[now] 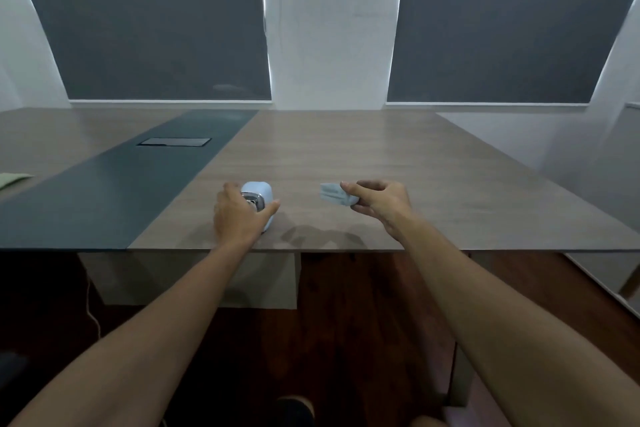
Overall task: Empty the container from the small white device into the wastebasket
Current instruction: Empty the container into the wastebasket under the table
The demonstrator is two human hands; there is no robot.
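1. Fingers of the left hand (239, 218) wrap the small white device (258, 199), likely steadying it on the table (346, 156) near the front edge; those of the right hand (377, 203) pinch one end of the container (333, 196), held clear above the tabletop just right of the device.
2. One table, wood-toned with one dark strip (114, 191) along its left part, carries the work.
3. One device and one container show, apart, so the container looks already pulled free.
4. No wastebasket is visible; tipping remains undone.
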